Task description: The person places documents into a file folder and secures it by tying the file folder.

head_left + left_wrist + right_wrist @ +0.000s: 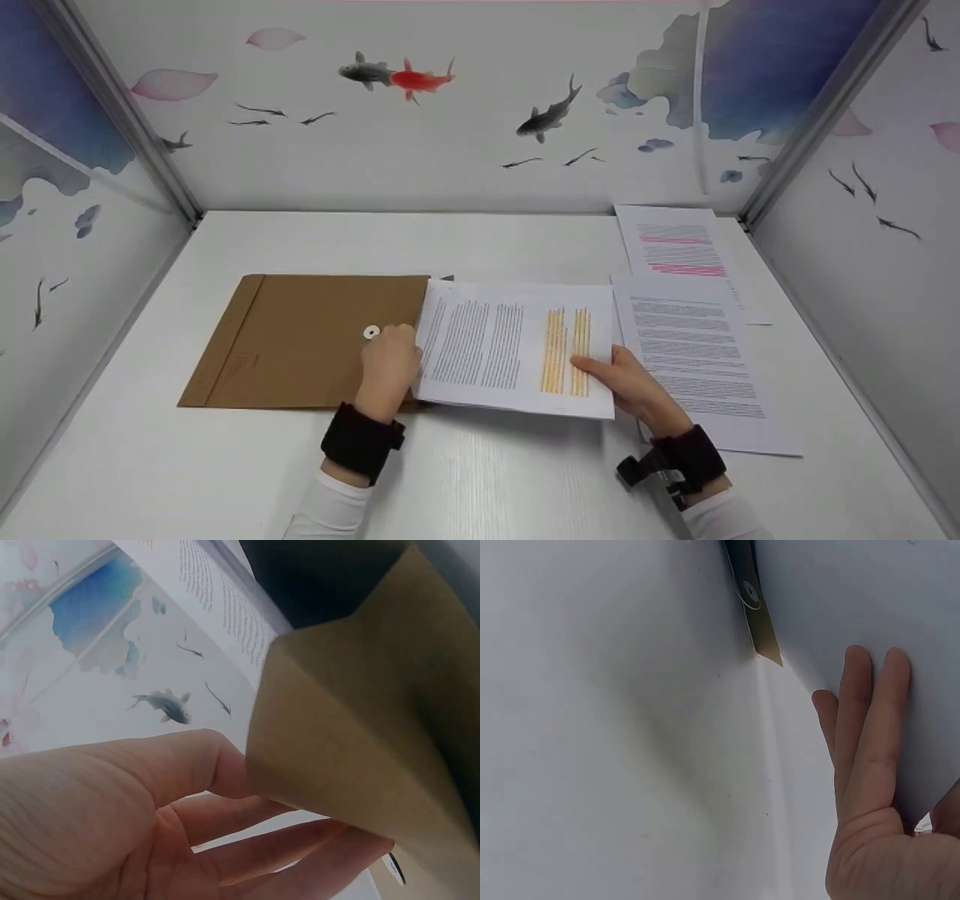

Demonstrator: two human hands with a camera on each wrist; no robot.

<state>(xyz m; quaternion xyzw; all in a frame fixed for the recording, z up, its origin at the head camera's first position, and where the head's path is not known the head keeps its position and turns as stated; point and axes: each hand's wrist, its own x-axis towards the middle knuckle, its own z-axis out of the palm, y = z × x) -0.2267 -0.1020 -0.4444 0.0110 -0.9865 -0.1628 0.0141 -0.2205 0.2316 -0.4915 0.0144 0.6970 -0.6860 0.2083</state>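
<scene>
Fingers of the left hand (388,365) hold the envelope (300,341) flap; right hand (634,386) pinches the yellow-marked sheet (517,345).

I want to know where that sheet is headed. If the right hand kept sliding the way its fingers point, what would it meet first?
The right hand, holding the yellow-marked sheet, points left toward the brown envelope. It would probably first meet the envelope's open mouth, where the left hand is; depth there is unclear.

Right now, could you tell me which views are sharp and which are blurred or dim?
Head view: evenly lit, sharp; the sheet casts a soft shadow on the table. Left wrist view: dim, the left hand and envelope close and soft. Right wrist view: the right hand blurred, paper washed out.
</scene>
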